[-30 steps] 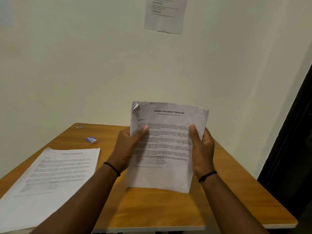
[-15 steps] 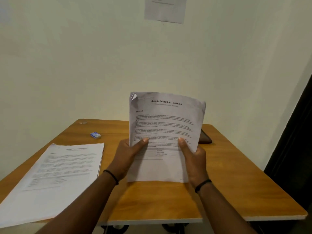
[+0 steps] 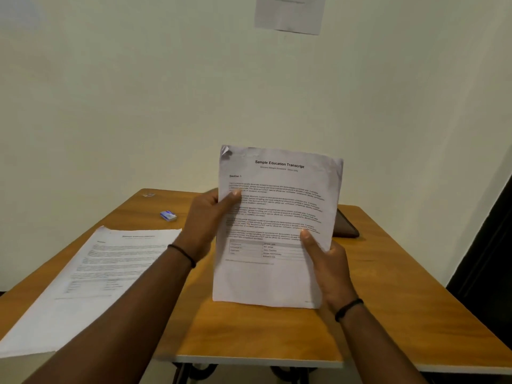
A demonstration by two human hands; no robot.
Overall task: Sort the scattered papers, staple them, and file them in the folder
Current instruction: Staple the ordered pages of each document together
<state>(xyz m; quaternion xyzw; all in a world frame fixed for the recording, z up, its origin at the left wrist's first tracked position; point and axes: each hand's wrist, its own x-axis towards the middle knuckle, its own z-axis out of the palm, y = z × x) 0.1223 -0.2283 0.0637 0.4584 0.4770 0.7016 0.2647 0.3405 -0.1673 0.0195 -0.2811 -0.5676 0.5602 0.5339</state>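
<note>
Head view: a printed sheaf of papers (image 3: 277, 225), headed "Sample Education Transcript", is held upright above the wooden table (image 3: 277, 333), clear of its surface. The left hand (image 3: 206, 220) grips the left edge of the sheaf, thumb laid across the front near the upper text lines, remaining fingers hidden behind the paper. The right hand (image 3: 327, 267) grips the lower right edge, thumb pressed on the front beside the printed grid, fingers curled behind. The top left corner of the sheaf is creased and dog-eared. A second stack of papers (image 3: 91, 275) is seen lying flat on the left part of the table, its near corner overhanging the edge. A small blue box (image 3: 168, 216) is noted further back, well apart from the held sheaf. A dark flat object (image 3: 345, 225) is partly hidden behind the sheaf on the right; what it is cannot be told. A notice (image 3: 289, 13) is fixed to the wall above.
</note>
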